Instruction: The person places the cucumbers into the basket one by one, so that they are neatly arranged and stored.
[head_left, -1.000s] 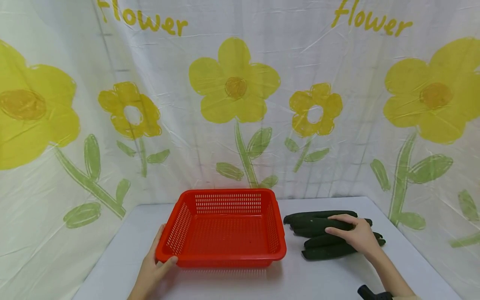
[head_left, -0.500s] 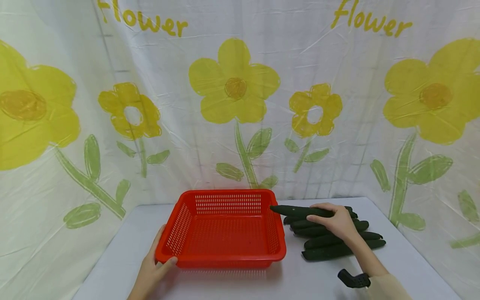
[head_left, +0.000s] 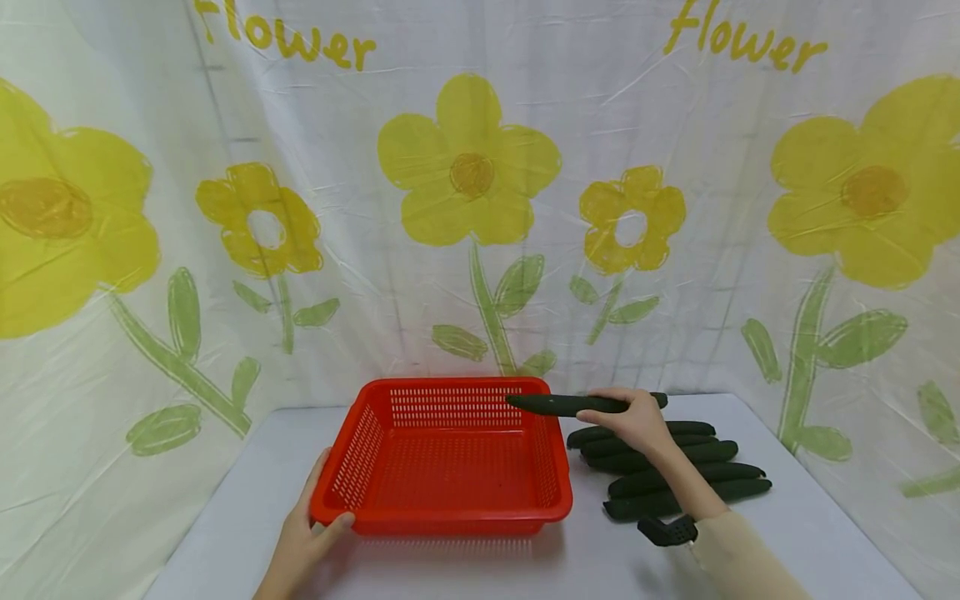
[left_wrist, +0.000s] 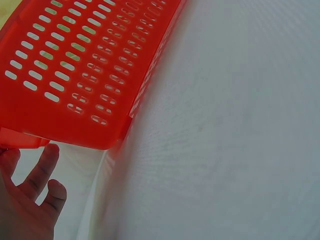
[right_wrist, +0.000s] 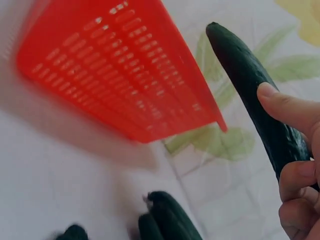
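A dark green cucumber (head_left: 551,405) is held level above the table in my right hand (head_left: 636,423), its left end over the right rim of the red plastic basket (head_left: 450,518). The right wrist view shows my thumb along one side of that cucumber (right_wrist: 240,62) and the fingers curled round the other. My left hand (head_left: 302,537) holds the basket's near left corner, thumb at the front and fingers along the side. In the left wrist view, fingertips (left_wrist: 47,155) lie just under the rim. The basket has slotted walls and nothing in it.
Several more cucumbers (head_left: 675,497) lie side by side on the white table (head_left: 600,567), right of the basket. A white curtain (head_left: 480,283) printed with yellow flowers hangs behind the table. A black device (head_left: 667,531) is on my right wrist.
My right hand has lifted one cucumber off the pile and carried it up and left to the basket's right rim. The left hand and the basket have stayed put.
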